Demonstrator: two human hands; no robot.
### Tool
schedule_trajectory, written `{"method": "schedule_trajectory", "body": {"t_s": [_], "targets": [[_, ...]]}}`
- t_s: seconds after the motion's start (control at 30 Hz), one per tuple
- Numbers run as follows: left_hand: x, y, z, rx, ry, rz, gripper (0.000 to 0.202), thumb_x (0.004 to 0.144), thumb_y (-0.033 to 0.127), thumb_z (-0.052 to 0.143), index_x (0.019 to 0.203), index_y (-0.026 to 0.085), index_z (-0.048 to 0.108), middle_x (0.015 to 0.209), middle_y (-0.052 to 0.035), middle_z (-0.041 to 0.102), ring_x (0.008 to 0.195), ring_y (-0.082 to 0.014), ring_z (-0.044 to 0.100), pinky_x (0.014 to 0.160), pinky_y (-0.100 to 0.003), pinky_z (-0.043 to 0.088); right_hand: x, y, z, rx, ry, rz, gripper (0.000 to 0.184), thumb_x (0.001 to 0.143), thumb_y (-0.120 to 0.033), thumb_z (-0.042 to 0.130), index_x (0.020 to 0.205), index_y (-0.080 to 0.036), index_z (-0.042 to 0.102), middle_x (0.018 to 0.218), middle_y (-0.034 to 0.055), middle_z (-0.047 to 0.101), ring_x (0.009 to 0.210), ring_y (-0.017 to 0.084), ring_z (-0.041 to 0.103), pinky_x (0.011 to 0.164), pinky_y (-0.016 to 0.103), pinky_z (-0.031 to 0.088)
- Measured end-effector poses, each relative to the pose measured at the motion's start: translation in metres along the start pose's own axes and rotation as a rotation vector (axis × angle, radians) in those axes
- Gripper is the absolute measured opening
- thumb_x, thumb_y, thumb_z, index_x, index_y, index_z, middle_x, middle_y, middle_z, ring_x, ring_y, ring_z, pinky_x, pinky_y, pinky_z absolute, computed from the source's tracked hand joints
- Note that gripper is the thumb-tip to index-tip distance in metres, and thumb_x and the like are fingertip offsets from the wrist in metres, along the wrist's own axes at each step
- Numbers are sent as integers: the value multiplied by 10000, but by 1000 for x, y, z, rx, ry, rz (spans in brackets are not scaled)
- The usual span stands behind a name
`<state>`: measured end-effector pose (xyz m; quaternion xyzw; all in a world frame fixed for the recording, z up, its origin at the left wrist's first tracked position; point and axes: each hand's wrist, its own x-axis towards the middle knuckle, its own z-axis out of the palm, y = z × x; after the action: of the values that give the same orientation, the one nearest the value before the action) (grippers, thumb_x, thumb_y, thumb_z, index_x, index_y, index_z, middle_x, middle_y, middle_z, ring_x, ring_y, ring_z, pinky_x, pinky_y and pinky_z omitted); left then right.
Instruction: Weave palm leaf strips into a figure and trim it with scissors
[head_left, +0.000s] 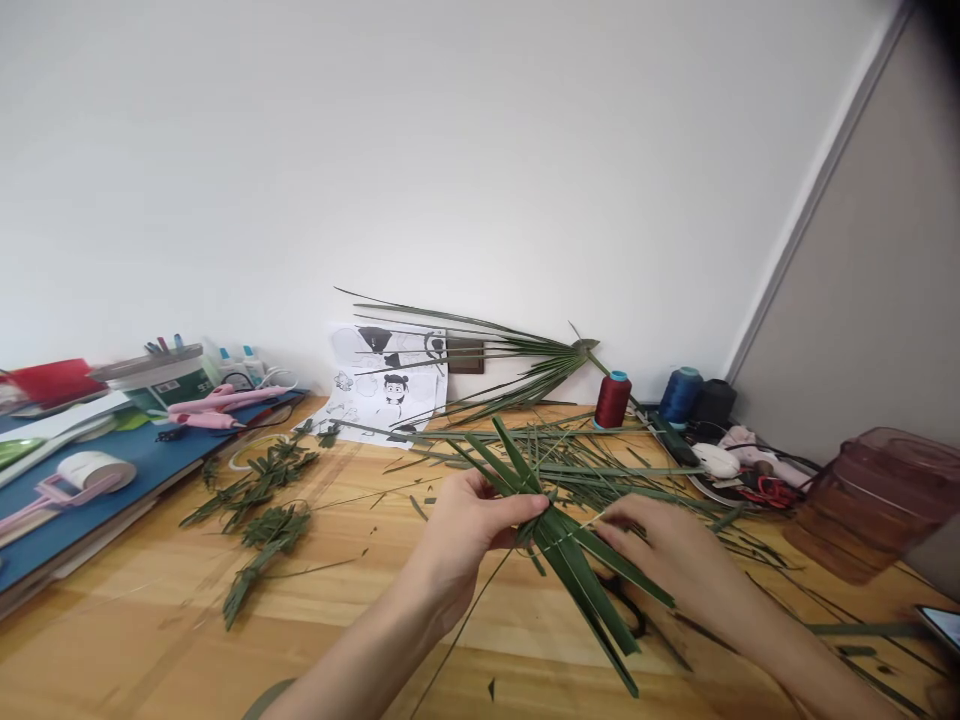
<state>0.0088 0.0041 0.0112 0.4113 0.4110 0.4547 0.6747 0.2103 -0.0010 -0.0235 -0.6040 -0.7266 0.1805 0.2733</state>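
Note:
My left hand pinches a bundle of long green leaf strips near its middle, holding it just above the wooden table. The strips fan out up-left and down-right from the pinch. My right hand is closed on a thin pale strand that runs to the bundle right beside the left fingers. More loose green strips lie in a heap on the table behind both hands.
A palm frond leans on the wall over a printed sheet. Thread spools, red, blue and black, stand at back right by a brown plastic container. Finished leaf pieces and a blue board with pink tools lie left.

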Motion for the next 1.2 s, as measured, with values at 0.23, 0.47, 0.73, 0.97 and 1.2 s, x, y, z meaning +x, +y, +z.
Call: {"method": "schedule_trajectory", "body": {"t_s": [0.23, 0.47, 0.73, 0.97, 1.2], "targets": [[8, -15, 2, 147, 50, 72, 211, 498, 217, 725, 660, 110, 643, 674, -59, 652, 599, -140, 558, 540, -226, 418, 0, -50, -8, 541, -199, 52, 249, 708, -412, 558, 793, -184, 612, 754, 21, 643, 711, 164, 583, 622, 245, 441], [7, -15, 2, 154, 80, 64, 198, 609, 310, 653, 639, 115, 640, 655, -62, 645, 606, -143, 554, 549, -233, 416, 5, -43, 10, 471, -237, -21, 78, 694, -249, 581, 676, -175, 597, 613, -33, 566, 601, 108, 516, 543, 201, 379], [7, -18, 3, 169, 28, 86, 200, 573, 296, 687, 646, 113, 659, 642, -62, 649, 574, -132, 545, 522, -215, 400, 6, -39, 10, 503, -288, -56, 144, 709, -312, 572, 739, -172, 587, 699, -11, 573, 674, 140, 536, 608, 237, 401], [7, -17, 3, -41, 32, -28, 221, 585, 308, 680, 531, 116, 585, 553, -14, 572, 535, -99, 506, 543, -226, 432, 6, -40, 13, 601, -328, -130, 97, 719, -245, 559, 680, -156, 557, 663, -22, 507, 642, 112, 479, 609, 222, 371], [7, -18, 4, -70, 28, -7, 277, 538, 303, 716, 466, 122, 520, 481, 17, 528, 466, -70, 469, 495, -204, 408, 5, -43, 12, 632, -267, -155, 87, 721, -230, 567, 659, -169, 574, 666, -33, 507, 641, 101, 485, 603, 209, 385]]}}
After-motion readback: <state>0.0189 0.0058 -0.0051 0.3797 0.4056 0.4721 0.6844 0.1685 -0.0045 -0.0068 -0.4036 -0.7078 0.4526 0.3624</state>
